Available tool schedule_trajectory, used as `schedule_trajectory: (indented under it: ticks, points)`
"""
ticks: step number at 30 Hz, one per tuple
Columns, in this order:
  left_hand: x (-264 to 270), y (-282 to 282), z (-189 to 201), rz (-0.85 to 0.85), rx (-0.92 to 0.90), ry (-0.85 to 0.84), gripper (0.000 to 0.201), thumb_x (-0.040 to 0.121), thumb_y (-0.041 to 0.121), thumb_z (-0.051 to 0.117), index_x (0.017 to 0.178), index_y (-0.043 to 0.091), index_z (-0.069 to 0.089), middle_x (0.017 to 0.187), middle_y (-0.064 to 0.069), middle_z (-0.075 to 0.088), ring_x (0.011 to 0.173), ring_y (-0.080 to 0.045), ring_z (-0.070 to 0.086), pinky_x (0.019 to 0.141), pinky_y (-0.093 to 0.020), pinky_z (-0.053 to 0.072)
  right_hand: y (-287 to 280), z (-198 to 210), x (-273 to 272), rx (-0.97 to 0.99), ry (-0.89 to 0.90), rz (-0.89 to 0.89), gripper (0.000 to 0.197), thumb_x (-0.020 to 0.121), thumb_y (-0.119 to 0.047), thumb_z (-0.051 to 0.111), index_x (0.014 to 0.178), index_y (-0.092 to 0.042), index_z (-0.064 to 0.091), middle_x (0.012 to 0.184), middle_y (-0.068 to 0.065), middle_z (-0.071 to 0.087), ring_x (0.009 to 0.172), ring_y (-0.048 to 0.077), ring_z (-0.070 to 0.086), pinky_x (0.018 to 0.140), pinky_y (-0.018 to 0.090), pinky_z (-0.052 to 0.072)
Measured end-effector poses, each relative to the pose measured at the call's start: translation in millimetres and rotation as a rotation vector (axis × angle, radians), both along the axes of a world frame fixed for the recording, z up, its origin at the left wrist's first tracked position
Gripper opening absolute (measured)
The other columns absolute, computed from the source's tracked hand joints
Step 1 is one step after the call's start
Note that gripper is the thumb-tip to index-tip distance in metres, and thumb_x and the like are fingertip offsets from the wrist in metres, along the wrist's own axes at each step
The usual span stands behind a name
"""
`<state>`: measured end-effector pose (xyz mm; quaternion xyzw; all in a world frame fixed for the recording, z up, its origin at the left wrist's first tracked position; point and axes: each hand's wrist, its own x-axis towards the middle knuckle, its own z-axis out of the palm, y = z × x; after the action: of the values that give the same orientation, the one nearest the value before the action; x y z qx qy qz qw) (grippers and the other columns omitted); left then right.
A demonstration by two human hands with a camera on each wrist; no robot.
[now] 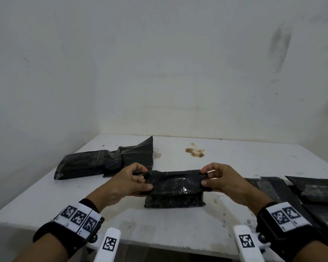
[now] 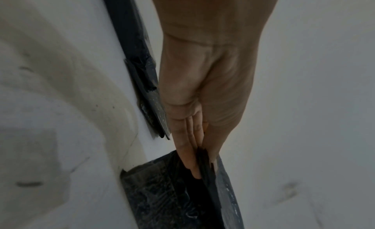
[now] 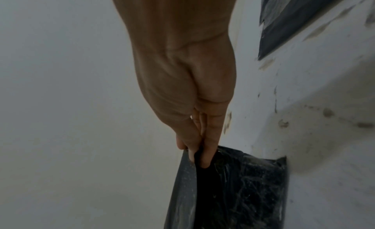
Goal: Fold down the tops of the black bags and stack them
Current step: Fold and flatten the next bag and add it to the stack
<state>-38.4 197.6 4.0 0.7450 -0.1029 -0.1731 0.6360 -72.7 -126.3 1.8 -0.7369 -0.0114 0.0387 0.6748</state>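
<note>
**Both hands pinch the folded top of the middle bag**

A filled black bag (image 1: 174, 193) stands on the white worktop (image 1: 235, 159), near its front edge and directly before the person. Its upper part is bent over toward the person, so that a glossy flap hangs across the front of the bag and covers the top half of it.

The left hand (image 1: 129, 181) holds the flap's left end: thumb on the near face, fingers curled behind it. From the left wrist view the fingers (image 2: 188, 153) lie close together with the plastic caught between them and the thumb. The right hand (image 1: 220, 179) does the same at the right end, thumb in front and fingers bent over the top edge; the right wrist view shows the fingertips (image 3: 207, 158) tucked into the crease of the plastic. Neither hand is spread; each one pinches the bag.

To the far left, well apart from the held bag, two more black bags (image 1: 95, 163) lie on their sides on the worktop, one overlapping the other (the farther one has its empty top sticking up toward the wall). At the right edge a pile of flat black bags (image 1: 299, 193) lies spread over the worktop, partly cut off by the frame.

Brown stains (image 1: 194, 152) mark the worktop behind the hands. A scuffed white wall (image 1: 159, 72) rises behind it.
</note>
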Motion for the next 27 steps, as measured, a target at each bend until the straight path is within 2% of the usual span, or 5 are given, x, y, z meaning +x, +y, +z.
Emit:
schedule_trajectory:
  ticks: [11,17,21,24,27]
  points:
    - [-1,-5,-7,0.011,0.321,-0.207,0.038,0.089,0.015,0.075,0.118,0.024,0.052,0.083,-0.008,0.079,0.076,-0.025,0.076,0.073,-0.038,0.062,6,-8,-1,-0.323,-0.174,-0.043,0.023,0.083,0.006,0.073,0.095,-0.010,0.063,0.082,0.012,0.064,0.068,0.017,0.066,0.066,0.025,0.057]
    - [2,-3,-8,-0.018,0.473,-0.317,0.039,0.087,0.019,0.078,0.116,0.025,0.052,0.077,0.001,0.078,0.068,-0.010,0.073,0.066,-0.028,0.058,7,-13,-3,-0.524,-0.226,-0.038,0.028,0.088,0.000,0.069,0.093,-0.023,0.054,0.094,0.006,0.066,0.063,0.020,0.071,0.067,0.047,0.056]
    - [2,-2,-12,-0.029,0.581,-0.455,0.040,0.087,0.024,0.078,0.118,0.029,0.052,0.073,0.011,0.076,0.068,0.000,0.070,0.067,-0.021,0.051,12,-15,-6,-0.611,-0.279,-0.032,0.032,0.092,0.003,0.060,0.097,-0.024,0.043,0.109,0.004,0.059,0.059,0.019,0.061,0.052,0.018,0.044]
    - [6,-1,-16,-0.034,0.628,-0.511,0.044,0.087,0.025,0.078,0.124,0.029,0.053,0.073,0.011,0.076,0.074,-0.004,0.070,0.074,-0.027,0.057,13,-15,-5,-0.685,-0.282,0.009,0.037,0.095,-0.001,0.057,0.105,-0.031,0.037,0.112,-0.005,0.058,0.055,0.008,0.057,0.049,0.016,0.044]
    - [10,-2,-18,-0.024,0.669,-0.539,0.049,0.087,0.029,0.077,0.128,0.032,0.051,0.071,0.010,0.074,0.076,-0.010,0.067,0.072,-0.028,0.055,14,-14,-3,-0.746,-0.277,0.040,0.043,0.097,-0.004,0.055,0.118,-0.036,0.035,0.098,-0.007,0.063,0.052,0.004,0.057,0.054,0.022,0.052]
